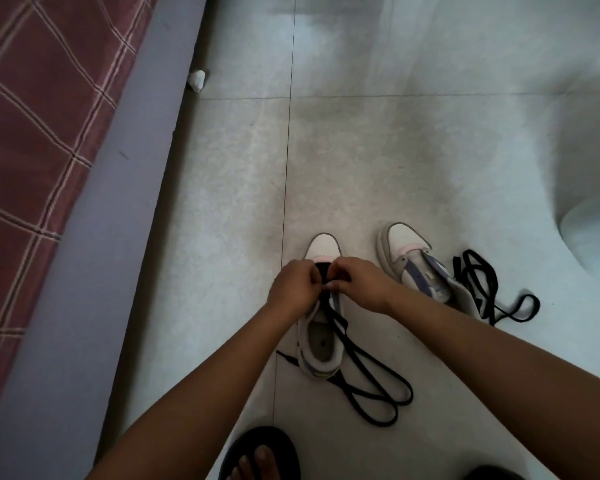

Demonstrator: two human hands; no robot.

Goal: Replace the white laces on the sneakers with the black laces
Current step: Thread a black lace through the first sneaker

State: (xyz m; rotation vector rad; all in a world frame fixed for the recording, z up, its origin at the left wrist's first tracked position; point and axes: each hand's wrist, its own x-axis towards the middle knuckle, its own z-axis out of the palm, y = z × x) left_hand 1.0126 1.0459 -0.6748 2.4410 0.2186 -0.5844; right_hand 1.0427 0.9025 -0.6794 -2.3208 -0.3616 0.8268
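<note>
Both my hands are down on the near sneaker (321, 327), toe pointing away from me on the pale tiled floor (395, 150), and I'm working right at the lowest eyelets, just behind the toe cap. My left hand (293, 287) has its fingers curled in tight on the black lace (371, 375), and my right hand (357, 282) is pinching the same lace from the other side, knuckles nearly touching the left ones. What the fingertips do under there I can't make out, they hide the eyelets. The rest of that lace trails back over the tongue, across the open collar and out past the heel, looping on the floor in long slack bends, so I judge only the first row or so is threaded and most of this shoe is still to do. No white lace shows on it anywhere, so the stripping looks finished here. Over to my right the second sneaker (416, 265) lies tilted on its side, eyelets bare as far as I can see, with the other black lace (482, 285) in a loose tangle just beside its heel, not threaded at all. So: old laces off both, one shoe barely started, one waiting. My sandalled foot (260, 455) sits at the bottom edge, and a crumpled white scrap (196, 80) lies against the bed base (94, 271) far off to the left.
</note>
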